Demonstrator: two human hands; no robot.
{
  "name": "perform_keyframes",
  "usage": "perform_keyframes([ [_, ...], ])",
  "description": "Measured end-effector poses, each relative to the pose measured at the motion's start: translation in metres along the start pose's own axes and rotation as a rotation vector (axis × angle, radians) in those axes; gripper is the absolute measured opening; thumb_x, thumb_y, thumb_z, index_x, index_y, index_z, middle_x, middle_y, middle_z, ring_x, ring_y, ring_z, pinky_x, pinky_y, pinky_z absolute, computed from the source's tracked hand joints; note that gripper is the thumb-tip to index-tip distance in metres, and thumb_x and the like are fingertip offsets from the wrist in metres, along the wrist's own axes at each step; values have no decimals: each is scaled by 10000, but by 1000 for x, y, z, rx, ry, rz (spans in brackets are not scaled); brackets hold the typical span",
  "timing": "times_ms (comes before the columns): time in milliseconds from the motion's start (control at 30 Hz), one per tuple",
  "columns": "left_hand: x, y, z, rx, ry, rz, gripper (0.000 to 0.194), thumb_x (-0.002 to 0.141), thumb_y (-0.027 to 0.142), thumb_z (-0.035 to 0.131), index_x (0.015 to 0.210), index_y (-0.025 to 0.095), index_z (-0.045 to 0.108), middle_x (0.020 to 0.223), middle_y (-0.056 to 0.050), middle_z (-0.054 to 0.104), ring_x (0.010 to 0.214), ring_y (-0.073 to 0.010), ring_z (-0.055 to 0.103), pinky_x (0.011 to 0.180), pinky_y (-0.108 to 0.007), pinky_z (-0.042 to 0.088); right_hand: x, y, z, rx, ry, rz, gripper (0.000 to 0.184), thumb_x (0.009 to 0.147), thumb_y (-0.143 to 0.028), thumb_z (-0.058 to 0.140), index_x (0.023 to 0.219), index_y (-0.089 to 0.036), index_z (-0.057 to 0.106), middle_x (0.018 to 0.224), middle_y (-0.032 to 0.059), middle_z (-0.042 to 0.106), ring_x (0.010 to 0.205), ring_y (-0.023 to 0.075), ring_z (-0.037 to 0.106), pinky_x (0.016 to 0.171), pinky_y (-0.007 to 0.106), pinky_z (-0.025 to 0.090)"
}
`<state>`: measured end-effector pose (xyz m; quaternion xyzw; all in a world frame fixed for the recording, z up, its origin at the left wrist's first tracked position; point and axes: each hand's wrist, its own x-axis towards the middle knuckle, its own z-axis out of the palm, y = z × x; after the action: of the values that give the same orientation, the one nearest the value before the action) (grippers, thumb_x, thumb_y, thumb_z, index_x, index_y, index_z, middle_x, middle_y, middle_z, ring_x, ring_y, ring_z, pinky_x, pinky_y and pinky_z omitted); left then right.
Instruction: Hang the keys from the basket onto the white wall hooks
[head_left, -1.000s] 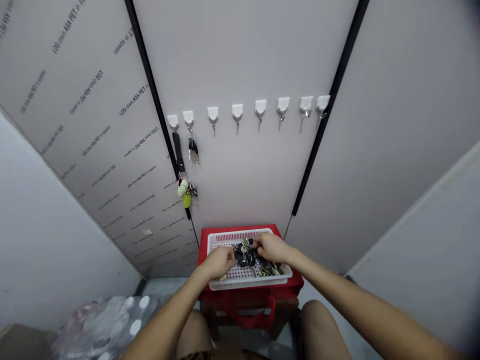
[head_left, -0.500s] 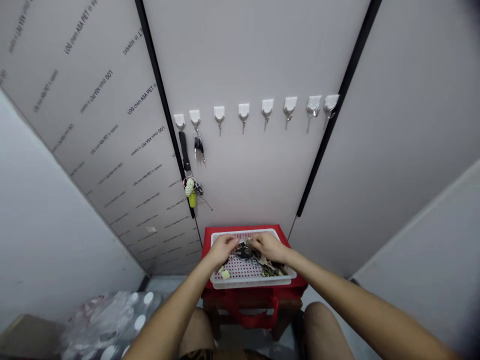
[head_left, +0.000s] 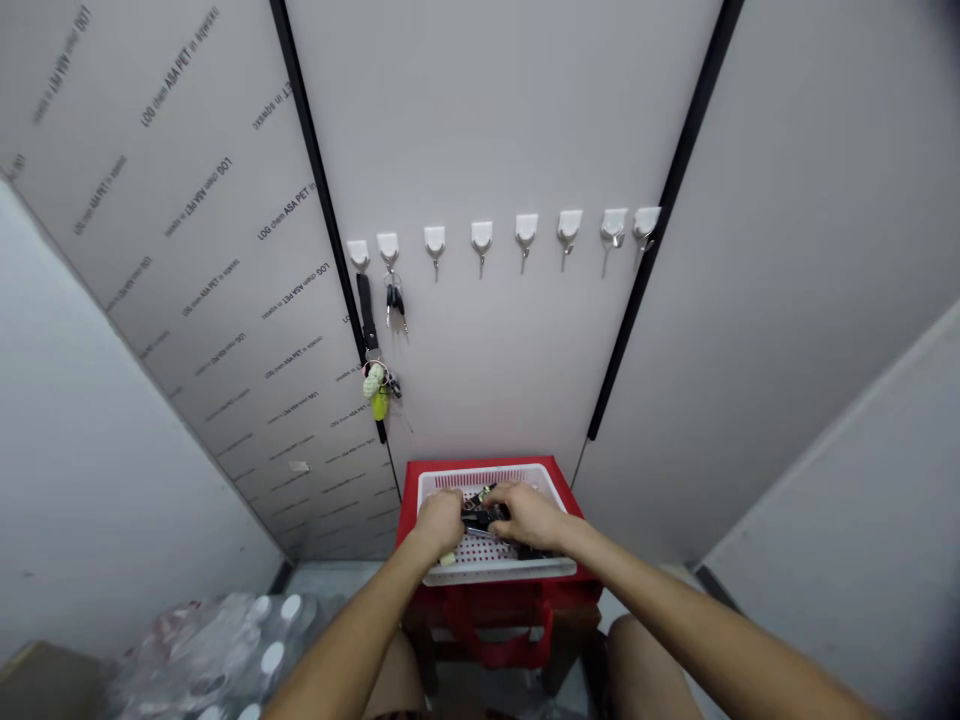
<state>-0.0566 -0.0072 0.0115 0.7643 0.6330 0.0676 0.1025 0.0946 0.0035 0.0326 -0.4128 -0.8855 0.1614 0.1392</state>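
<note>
Red fabric surface [head_left: 411, 492] carries white perforated plastic basket [head_left: 499, 572]. Black-and-silver metal keys [head_left: 478, 517] inside. Left hand [head_left: 441, 520]: fingers curled at keys, grip unclear. Right hand [head_left: 525, 517]: thumb and index apart over keys, hold can't be told. Beyond: white-backed silver hooks [head_left: 481, 234] on pale grey wall panel [head_left: 495, 370]; leftmost two carry hanging key bunches [head_left: 395, 299].

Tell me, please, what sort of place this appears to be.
Possibly a small, enclosed storage nook: close pale walls, a row of hooks, two holding keys, and wrapped bottles.
</note>
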Motion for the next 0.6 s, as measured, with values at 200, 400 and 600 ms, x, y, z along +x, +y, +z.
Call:
perform_keyframes([
  [200,0,-8,-28,-100,145,192,200,559,46,353,632,153,506,670,-28,522,627,-107,474,590,-206,360,18,-5,16,390,-69,101,269,642,-185,352,850,-168,521,592,-3,540,530,90,468,528,202,347],
  [400,-4,6,-49,-242,263,451,185,585,44,345,618,154,490,657,-10,478,656,-90,433,621,-191,363,31,-15,15,1046,126,288,269,677,-357,315,601,-146,464,497,-23,461,469,78,410,484,219,340],
  [600,-20,16,-54,-236,278,550,198,641,71,337,674,175,502,771,-33,498,802,-116,410,732,-234,345,39,-34,-9,1383,322,304,262,517,-291,547,712,-165,426,560,-43,497,486,62,442,501,201,352],
])
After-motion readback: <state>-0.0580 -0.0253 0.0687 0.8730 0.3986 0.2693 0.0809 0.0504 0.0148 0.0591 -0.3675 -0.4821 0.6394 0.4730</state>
